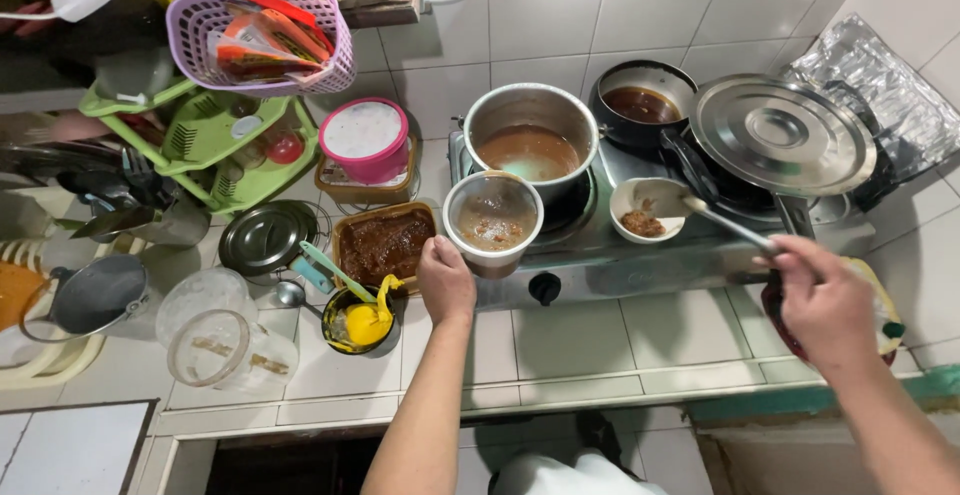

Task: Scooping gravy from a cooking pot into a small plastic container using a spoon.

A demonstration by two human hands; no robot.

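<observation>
My left hand [445,280] grips the near side of a clear plastic tub [493,221] with a little reddish-brown paste at its bottom, held at the stove's front edge. My right hand [825,300] holds a metal spoon [722,220] by its handle, its bowl resting in a small white bowl [645,210] of brown paste on the stove [650,255]. Behind the tub stands a steel pot [532,135] of brown sauce. A dark pan [643,103] of dark liquid sits at the back.
A large steel lid [782,135] covers the right burner. Left of the stove are a tub of dark paste [385,245], a pink-rimmed container [364,140], a small dark lid [266,237], a cup with a yellow utensil [365,320], clear jars [215,340] and a green rack [215,145].
</observation>
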